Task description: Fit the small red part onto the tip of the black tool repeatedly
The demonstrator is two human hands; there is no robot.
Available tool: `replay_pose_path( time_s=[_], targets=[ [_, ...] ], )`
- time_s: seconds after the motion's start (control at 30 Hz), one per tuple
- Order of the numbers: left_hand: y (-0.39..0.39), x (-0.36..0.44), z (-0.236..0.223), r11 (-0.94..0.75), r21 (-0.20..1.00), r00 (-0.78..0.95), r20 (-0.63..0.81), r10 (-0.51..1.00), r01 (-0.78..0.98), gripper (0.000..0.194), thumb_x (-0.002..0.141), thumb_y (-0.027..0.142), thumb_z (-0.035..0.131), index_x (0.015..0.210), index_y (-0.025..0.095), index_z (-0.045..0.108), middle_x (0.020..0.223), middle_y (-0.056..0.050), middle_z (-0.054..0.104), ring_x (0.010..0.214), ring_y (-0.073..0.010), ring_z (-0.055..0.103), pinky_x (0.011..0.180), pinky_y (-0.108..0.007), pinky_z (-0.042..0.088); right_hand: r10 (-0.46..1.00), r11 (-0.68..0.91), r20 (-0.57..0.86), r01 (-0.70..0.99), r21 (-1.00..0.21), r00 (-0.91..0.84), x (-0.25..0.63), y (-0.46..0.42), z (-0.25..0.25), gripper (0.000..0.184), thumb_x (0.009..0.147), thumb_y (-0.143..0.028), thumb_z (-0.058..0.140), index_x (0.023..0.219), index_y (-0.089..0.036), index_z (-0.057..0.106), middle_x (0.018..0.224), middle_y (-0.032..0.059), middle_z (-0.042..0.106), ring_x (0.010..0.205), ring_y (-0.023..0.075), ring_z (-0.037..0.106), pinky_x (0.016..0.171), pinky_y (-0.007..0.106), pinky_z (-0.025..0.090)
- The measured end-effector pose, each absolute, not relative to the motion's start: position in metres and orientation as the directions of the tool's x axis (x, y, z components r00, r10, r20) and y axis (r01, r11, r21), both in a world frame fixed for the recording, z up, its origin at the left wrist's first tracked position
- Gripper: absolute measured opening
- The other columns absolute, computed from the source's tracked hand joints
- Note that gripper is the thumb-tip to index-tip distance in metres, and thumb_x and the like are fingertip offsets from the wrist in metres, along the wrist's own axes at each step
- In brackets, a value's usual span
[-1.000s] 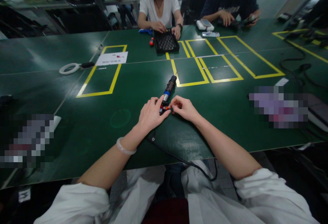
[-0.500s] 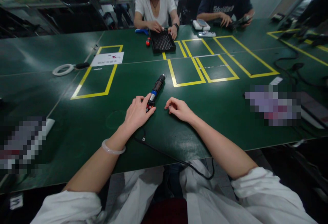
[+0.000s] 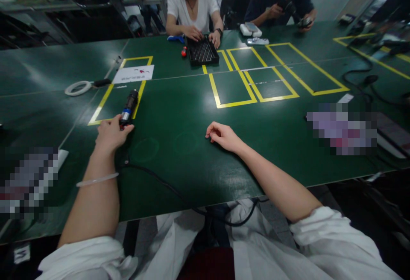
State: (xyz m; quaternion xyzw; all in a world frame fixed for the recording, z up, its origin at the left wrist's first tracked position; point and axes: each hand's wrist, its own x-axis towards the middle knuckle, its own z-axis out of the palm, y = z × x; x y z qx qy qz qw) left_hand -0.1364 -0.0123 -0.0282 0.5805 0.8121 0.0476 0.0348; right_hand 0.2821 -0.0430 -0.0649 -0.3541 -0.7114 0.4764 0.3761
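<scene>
A black cylindrical tool (image 3: 129,106) with a blue band and red parts lies on the green table (image 3: 179,113), across the yellow line of the left marked box. My left hand (image 3: 112,135) is closed on its near end. A black cable (image 3: 166,190) trails from the tool to the table's front edge. My right hand (image 3: 222,136) rests on the table near the middle, fingers loosely curled, with nothing seen in it.
Across the table a person in white has both hands at a black tray (image 3: 202,52); another person in dark blue holds a device. A white ring (image 3: 77,87) and a paper sheet (image 3: 133,74) lie at left. Yellow tape boxes (image 3: 256,75) mark the table. Cables lie at right.
My left hand has slid the tool from the table's middle far to the left, onto the yellow box line. My right hand let go of it and stayed put.
</scene>
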Motion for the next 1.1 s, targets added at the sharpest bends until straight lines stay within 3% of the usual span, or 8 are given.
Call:
replay_pose_path(
  time_s=[0.3,0.47,0.6,0.8,0.87,0.97,1.1],
  targets=[
    [-0.01,-0.153,-0.019,0.551,0.087,-0.553,-0.007,0.833,0.83,0.075,0.085,0.057,0.055,0.149,0.021,0.042,0.138,-0.022,0.043,0.118,-0.0408,0.047,0.094,-0.055,0.042,0.864,0.265,0.162,0.156,-0.951,-0.476,0.283,-0.044,-0.061,0.012,0.081,-0.011,0.05,0.089,-0.018,0.056,0.082,0.0007,0.067,0.065,0.01,0.061,0.067,0.023,0.047],
    [-0.023,-0.13,-0.021,0.533,0.169,-0.558,0.188,0.808,0.829,0.064,0.084,0.044,0.063,0.139,0.016,0.047,0.141,-0.02,0.042,0.126,-0.0383,0.046,0.098,-0.054,0.042,0.86,0.267,0.155,0.168,-0.949,-0.487,0.283,-0.045,-0.061,0.01,0.082,-0.013,0.051,0.09,-0.018,0.056,0.082,0.001,0.068,0.065,0.0101,0.061,0.066,0.023,0.047],
    [-0.028,-0.131,-0.023,0.523,0.21,-0.559,0.182,0.809,0.826,0.052,0.08,0.04,0.07,0.121,0.013,0.056,0.137,-0.017,0.042,0.119,-0.0348,0.048,0.096,-0.053,0.044,0.858,0.27,0.157,0.169,-0.948,-0.489,0.284,-0.045,-0.061,0.009,0.083,-0.014,0.052,0.09,-0.017,0.056,0.083,0.0012,0.068,0.065,0.01,0.061,0.066,0.023,0.047],
    [-0.032,-0.136,-0.022,0.505,0.27,-0.56,0.197,0.804,0.82,0.041,0.087,0.045,0.058,0.114,0.013,0.06,0.128,-0.015,0.047,0.11,-0.0326,0.05,0.092,-0.055,0.044,0.861,0.263,0.148,0.176,-0.949,-0.486,0.284,-0.045,-0.06,0.007,0.084,-0.015,0.053,0.09,-0.018,0.056,0.083,0.0015,0.068,0.066,0.0103,0.061,0.066,0.023,0.048],
    [-0.032,-0.132,-0.021,0.456,0.281,-0.528,0.301,0.794,0.845,0.039,0.089,0.043,0.055,0.112,0.012,0.061,0.125,-0.015,0.05,0.112,-0.0322,0.048,0.094,-0.052,0.042,0.86,0.267,0.15,0.178,-0.947,-0.488,0.284,-0.045,-0.06,0.008,0.084,-0.016,0.053,0.09,-0.018,0.056,0.083,0.0015,0.068,0.066,0.0103,0.061,0.066,0.023,0.048],
    [-0.032,-0.113,-0.017,0.243,0.354,-0.39,0.442,0.808,0.903,0.038,0.093,0.038,0.052,0.117,0.01,0.06,0.116,-0.012,0.058,0.106,-0.0251,0.053,0.097,-0.044,0.042,0.857,0.272,0.154,0.177,-0.946,-0.492,0.283,-0.045,-0.06,0.008,0.084,-0.016,0.053,0.091,-0.017,0.057,0.083,0.0015,0.068,0.066,0.0104,0.061,0.067,0.024,0.048],
    [-0.034,-0.052,-0.013,-0.092,0.605,-0.127,0.31,0.942,0.791,0.044,0.091,0.042,0.055,0.123,0.012,0.064,0.106,-0.008,0.067,0.092,-0.0186,0.061,0.087,-0.032,0.047,0.856,0.27,0.15,0.181,-0.946,-0.494,0.283,-0.045,-0.061,0.009,0.084,-0.016,0.054,0.092,-0.017,0.058,0.083,0.002,0.068,0.066,0.0105,0.061,0.067,0.024,0.048]
  ],
)
